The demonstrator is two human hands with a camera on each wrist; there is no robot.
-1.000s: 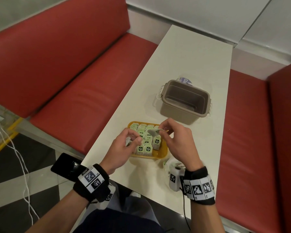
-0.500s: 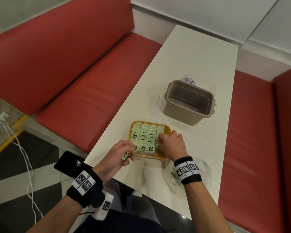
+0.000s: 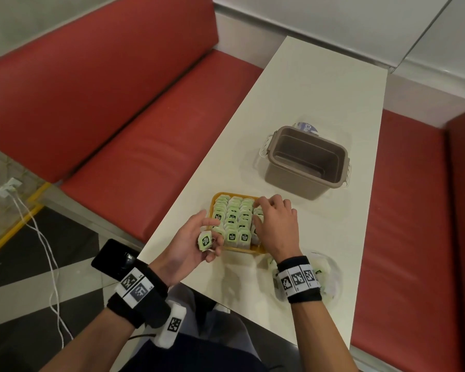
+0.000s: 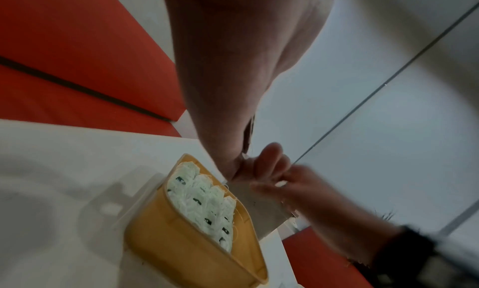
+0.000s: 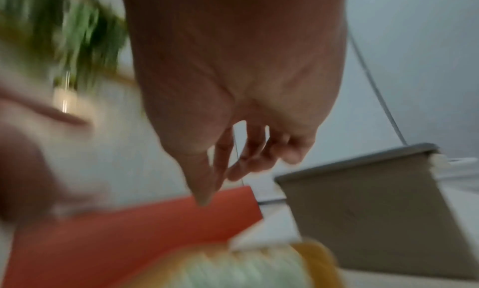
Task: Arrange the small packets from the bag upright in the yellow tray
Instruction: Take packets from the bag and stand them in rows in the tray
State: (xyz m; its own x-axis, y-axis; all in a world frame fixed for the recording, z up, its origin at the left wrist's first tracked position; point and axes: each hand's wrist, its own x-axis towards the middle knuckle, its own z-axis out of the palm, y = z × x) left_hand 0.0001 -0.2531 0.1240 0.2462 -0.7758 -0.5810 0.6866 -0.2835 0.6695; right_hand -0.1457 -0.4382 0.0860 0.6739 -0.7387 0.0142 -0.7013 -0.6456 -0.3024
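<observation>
From above, the person's left hand sits at the near left corner of the yellow tray, palm turned up, its fingers curled round one small green packet that leans against the tray's left side. The right hand lies over the right end of the tray, palm down, fingers spread and slightly bent, their tips touching the tops of the packets in the tray; it grips nothing that I can see. Those packets stand upright in close rows, filling the tray between the two hands. Beyond the right fingertips stands a brown tub on the white desk. Just behind the right wrist lies the clear bag, crumpled, with a few green packets showing through. Red benches run along both sides of the desk.

From the left wrist, the palm fills the upper middle and the held packet is hidden. Below the fingers the tray shows its yellow wall and a row of white-green packets. The other hand, blurred, reaches in from the right over the tray's far end.

From the right wrist, the picture is smeared. The hand hangs with fingers loose and apart, holding nothing. Under them is a blur of the tray's rim and pale packets; the brown tub stands just right of the fingertips.
</observation>
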